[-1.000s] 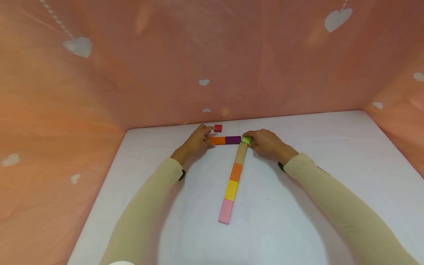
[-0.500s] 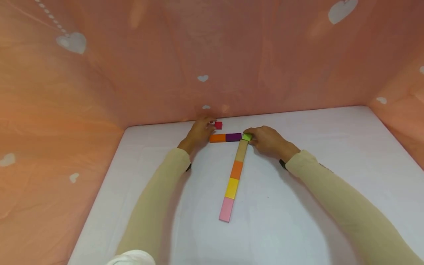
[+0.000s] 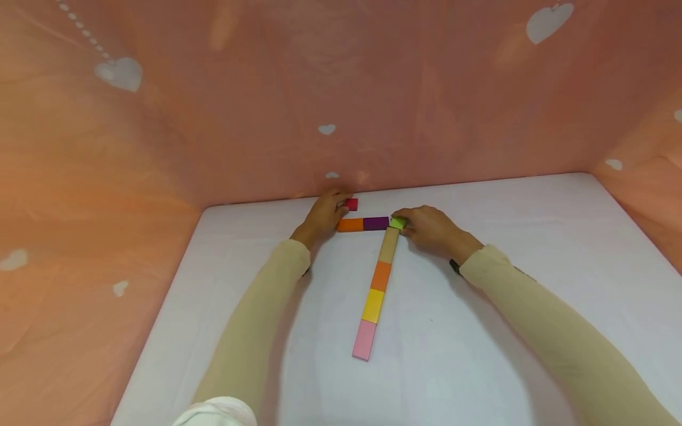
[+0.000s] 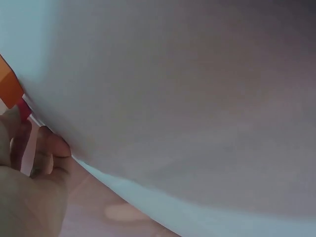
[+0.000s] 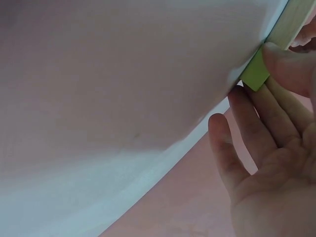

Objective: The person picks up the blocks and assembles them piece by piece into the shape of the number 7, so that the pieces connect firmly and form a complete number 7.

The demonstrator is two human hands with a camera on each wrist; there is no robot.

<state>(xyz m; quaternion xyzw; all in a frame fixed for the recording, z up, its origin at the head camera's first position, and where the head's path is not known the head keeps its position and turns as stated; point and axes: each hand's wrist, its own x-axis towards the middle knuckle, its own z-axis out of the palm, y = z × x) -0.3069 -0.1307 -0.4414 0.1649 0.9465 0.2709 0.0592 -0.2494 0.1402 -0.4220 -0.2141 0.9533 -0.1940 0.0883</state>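
At the far side of the table, my left hand pinches a small red block between thumb and fingers; in the left wrist view the red block is mostly hidden by them. My right hand pinches a light green block, which in the right wrist view shows its green face between thumb and fingers. Left of the green block, an orange block and a purple block lie end to end. A beige block touches the green one's near side.
From the beige block a slanting row continues toward me: an orange block, a yellow block and a pink block. The white table meets an orange-pink cloth wall with pale hearts just behind the red block.
My left hand has left the left end of the orange block and moved back and slightly right onto the red block. My right hand stays on the green block.
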